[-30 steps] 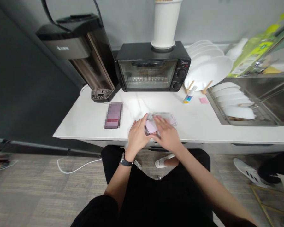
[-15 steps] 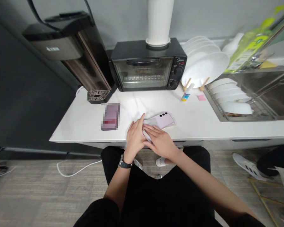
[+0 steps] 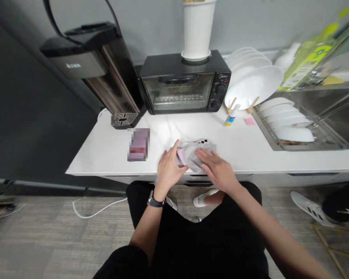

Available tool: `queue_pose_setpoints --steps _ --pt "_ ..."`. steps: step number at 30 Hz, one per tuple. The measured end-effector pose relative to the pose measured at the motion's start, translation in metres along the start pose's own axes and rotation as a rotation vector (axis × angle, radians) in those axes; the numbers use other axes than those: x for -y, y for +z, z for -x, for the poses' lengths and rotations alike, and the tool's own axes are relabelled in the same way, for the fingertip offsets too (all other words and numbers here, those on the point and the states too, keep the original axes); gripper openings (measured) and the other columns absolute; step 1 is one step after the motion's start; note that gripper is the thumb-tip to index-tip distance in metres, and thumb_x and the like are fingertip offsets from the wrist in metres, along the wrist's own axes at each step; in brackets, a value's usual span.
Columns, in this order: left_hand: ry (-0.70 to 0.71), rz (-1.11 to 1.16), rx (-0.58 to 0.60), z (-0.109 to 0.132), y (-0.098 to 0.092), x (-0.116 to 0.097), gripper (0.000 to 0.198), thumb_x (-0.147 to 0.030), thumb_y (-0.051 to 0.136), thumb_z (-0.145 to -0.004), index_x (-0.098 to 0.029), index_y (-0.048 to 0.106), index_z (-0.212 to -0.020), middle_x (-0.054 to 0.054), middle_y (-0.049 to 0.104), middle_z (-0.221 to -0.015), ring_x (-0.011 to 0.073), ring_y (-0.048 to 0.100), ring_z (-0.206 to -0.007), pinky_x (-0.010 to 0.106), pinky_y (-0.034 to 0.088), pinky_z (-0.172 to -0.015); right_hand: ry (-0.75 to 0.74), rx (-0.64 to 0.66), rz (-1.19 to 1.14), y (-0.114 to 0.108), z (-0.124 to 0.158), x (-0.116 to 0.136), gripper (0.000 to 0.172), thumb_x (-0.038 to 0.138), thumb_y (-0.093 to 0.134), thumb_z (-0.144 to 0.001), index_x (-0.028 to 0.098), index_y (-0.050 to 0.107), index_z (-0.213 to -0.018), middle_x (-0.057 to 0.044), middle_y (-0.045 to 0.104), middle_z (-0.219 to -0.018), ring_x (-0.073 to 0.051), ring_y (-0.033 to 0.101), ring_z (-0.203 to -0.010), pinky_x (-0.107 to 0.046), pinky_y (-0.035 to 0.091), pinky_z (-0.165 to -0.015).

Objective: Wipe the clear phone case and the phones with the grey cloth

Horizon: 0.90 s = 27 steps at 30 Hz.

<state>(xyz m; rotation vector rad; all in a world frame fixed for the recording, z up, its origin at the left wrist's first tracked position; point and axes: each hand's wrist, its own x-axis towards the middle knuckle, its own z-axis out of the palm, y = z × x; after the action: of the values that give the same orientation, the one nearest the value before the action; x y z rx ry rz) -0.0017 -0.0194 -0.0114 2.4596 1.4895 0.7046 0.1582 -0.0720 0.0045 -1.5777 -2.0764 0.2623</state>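
On the white counter, near its front edge, I note a lilac phone lying with its camera lenses up and largely covered by a thin grey cloth. The left hand is at the phone's left end, thumb and forefinger spread wide about it; whether they grip it, I cannot tell. The right hand lies over the cloth, its fingers extended, close together and laid flat rather than curled. To the left, well apart, is a pixelated purple item. Behind the phone stand a toaster oven and, farther right, a small bottle beside a pink pad
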Motion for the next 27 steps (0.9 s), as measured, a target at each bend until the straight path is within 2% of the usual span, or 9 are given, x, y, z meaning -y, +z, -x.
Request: queue_pose_setpoints --steps 2,4,8,10,14,16,21,23,27 --pt "-0.006 -0.007 -0.008 -0.002 0.002 -0.002 0.078 -0.045 0.049 -0.058 -0.021 0.009 -0.121 0.003 0.044 -0.106 0.0181 0.039 -0.098 0.034 0.021 -0.092 0.097 -0.072 0.124 -0.005 -0.002 -0.011 0.041 0.028 0.027 -0.077 0.021 0.022 -0.117 0.0 0.023 -0.122 -0.015 0.015 -0.112 -0.038 0.016 -0.094" --pt "-0.005 -0.018 -0.005 -0.002 0.003 -0.003 0.078 -0.047 0.047 -0.059 -0.021 0.009 -0.121 0.003 0.045 -0.104 0.0177 0.04 -0.098 0.033 0.022 -0.092 0.092 -0.089 0.195 -0.002 -0.006 -0.008 0.044 0.032 0.028 -0.076 0.018 0.021 -0.118 -0.001 0.022 -0.122 -0.017 0.012 -0.113 -0.039 0.014 -0.095" --pt "0.005 -0.048 0.038 -0.001 0.002 -0.002 0.07 -0.037 0.044 -0.065 -0.022 0.005 -0.121 0.002 0.044 -0.107 0.0153 0.04 -0.099 0.03 0.021 -0.093 -0.148 0.046 0.169 0.009 -0.007 0.014 0.046 0.039 0.027 -0.075 0.021 0.022 -0.117 0.003 0.023 -0.122 -0.012 0.013 -0.113 -0.031 0.014 -0.096" --pt "-0.002 -0.053 0.044 -0.001 0.002 -0.002 0.068 -0.034 0.043 -0.066 -0.023 0.003 -0.121 0.001 0.043 -0.108 0.0144 0.039 -0.1 0.03 0.02 -0.093 -0.178 0.078 0.15 0.006 -0.004 0.011 0.042 0.036 0.026 -0.076 0.024 0.022 -0.117 0.005 0.025 -0.121 -0.01 0.015 -0.112 -0.028 0.017 -0.096" --pt "-0.007 -0.028 0.034 -0.004 0.003 -0.004 0.076 -0.046 0.045 -0.061 -0.024 0.004 -0.121 0.001 0.044 -0.107 0.0155 0.038 -0.1 0.033 0.019 -0.093 0.051 -0.055 0.191 -0.004 -0.005 -0.014 0.04 0.029 0.025 -0.077 0.023 0.023 -0.117 0.001 0.026 -0.12 -0.014 0.018 -0.111 -0.035 0.019 -0.094" --pt "-0.001 -0.021 0.039 -0.004 0.004 -0.004 0.078 -0.049 0.045 -0.059 -0.023 0.005 -0.121 0.001 0.044 -0.107 0.016 0.038 -0.101 0.034 0.019 -0.092 0.08 -0.094 0.203 -0.002 -0.009 -0.013 0.042 0.031 0.028 -0.076 0.02 0.023 -0.117 -0.001 0.025 -0.121 -0.017 0.017 -0.111 -0.038 0.017 -0.094" --pt "0.009 -0.055 0.07 -0.003 0.004 -0.002 0.069 -0.036 0.043 -0.066 -0.023 0.002 -0.121 0.001 0.038 -0.114 0.0152 0.036 -0.102 0.033 0.018 -0.093 -0.164 0.039 0.116 0.007 -0.006 0.012 0.043 0.037 0.03 -0.075 0.022 0.026 -0.115 0.002 0.027 -0.12 -0.013 0.018 -0.111 -0.03 0.018 -0.096" --pt "0.013 -0.069 0.064 -0.003 0.003 -0.003 0.066 -0.035 0.041 -0.068 -0.025 0.003 -0.12 0.0 0.039 -0.113 0.0145 0.037 -0.102 0.032 0.019 -0.093 -0.125 0.035 0.116 0.003 -0.003 0.007 0.04 0.033 0.03 -0.076 0.024 0.027 -0.115 0.003 0.03 -0.119 -0.012 0.021 -0.11 -0.03 0.021 -0.094" --pt "0.014 -0.08 0.046 -0.006 0.001 -0.008 0.075 -0.046 0.046 -0.061 -0.022 0.006 -0.121 0.001 0.041 -0.111 0.0162 0.037 -0.102 0.031 0.021 -0.092 0.075 -0.108 0.19 -0.003 -0.011 -0.011 0.041 0.03 0.032 -0.075 0.021 0.027 -0.115 -0.002 0.03 -0.119 -0.017 0.021 -0.11 -0.038 0.023 -0.092"
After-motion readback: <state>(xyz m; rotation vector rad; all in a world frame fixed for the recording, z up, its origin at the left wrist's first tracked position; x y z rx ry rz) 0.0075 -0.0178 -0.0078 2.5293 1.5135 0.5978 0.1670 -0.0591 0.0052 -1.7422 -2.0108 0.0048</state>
